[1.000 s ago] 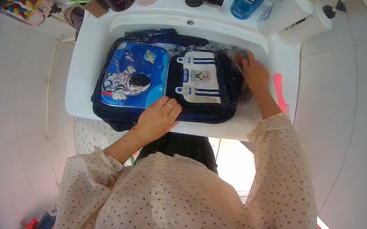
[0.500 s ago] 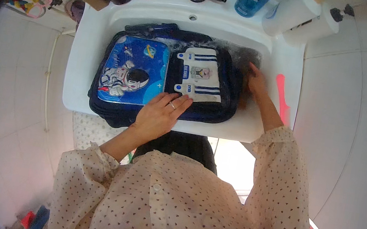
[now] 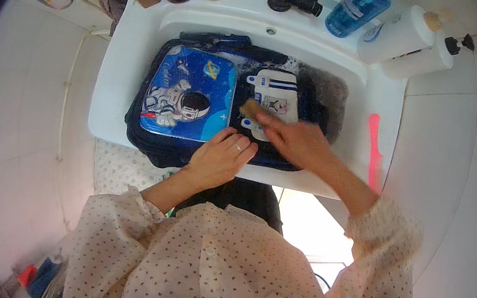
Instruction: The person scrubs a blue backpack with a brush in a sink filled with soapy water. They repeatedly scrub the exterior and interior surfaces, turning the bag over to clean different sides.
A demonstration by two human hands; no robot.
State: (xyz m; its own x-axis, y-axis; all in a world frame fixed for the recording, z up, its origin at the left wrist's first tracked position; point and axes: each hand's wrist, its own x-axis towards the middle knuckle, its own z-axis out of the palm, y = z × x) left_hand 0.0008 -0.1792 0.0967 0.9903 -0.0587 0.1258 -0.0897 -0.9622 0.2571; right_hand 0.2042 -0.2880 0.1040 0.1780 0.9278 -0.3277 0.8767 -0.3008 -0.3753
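Head view: a dark blue bag [image 3: 227, 100] lies in the white sink [image 3: 112, 98] in the upper middle of the frame, with murky water [image 3: 328, 94] to its right. Near the centre, the right hand [image 3: 295, 142] has its grip closed on a small tan brush [image 3: 250, 110], at the bag's white panel [image 3: 286, 88]. The left hand [image 3: 221, 159] rests on the bag's lower edge, fingers bent; whether its grip pinches anything, I cannot tell. A pink tool [image 3: 373, 142] lies on the sink's right rim.
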